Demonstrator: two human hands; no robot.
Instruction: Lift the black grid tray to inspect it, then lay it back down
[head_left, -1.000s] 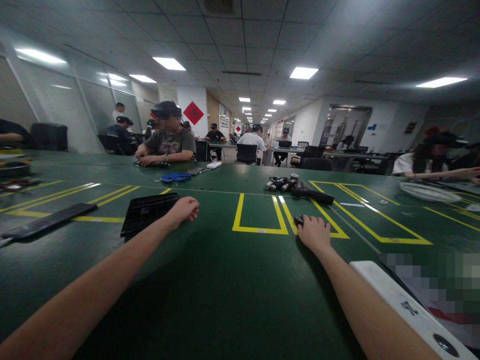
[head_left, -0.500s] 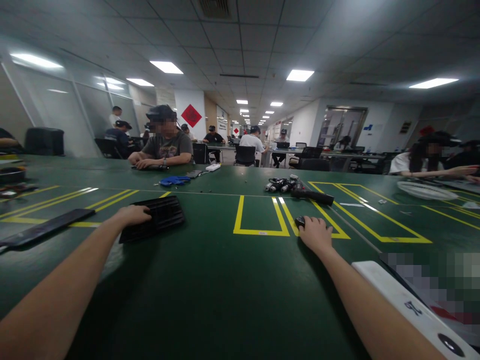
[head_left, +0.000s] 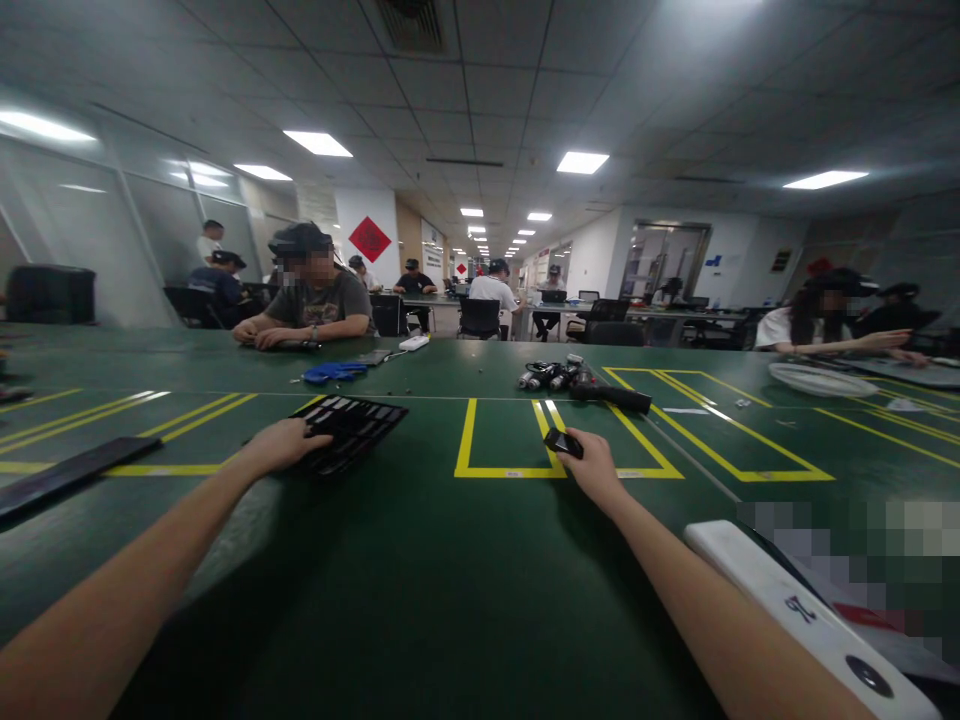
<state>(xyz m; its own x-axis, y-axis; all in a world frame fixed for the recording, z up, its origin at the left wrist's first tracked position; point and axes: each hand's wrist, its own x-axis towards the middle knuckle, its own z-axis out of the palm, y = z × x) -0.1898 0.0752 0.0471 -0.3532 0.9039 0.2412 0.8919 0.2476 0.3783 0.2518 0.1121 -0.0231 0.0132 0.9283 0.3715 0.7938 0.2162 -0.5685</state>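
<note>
Gripping a small black part (head_left: 562,442) in the right hand (head_left: 598,468), fingers closed around it, raised just off the green table (head_left: 450,580) over the yellow box (head_left: 510,440). Left hand (head_left: 281,444) clamps the near edge of a black tray (head_left: 352,428), lifting it at a tilt. Best to level the tray and keep a firm pinch on the part so neither slips. Dark tool (head_left: 611,397) and connectors (head_left: 544,375) sit beyond. White bar (head_left: 795,610) by the right forearm carries a mark, unreadable. No brand legible.
</note>
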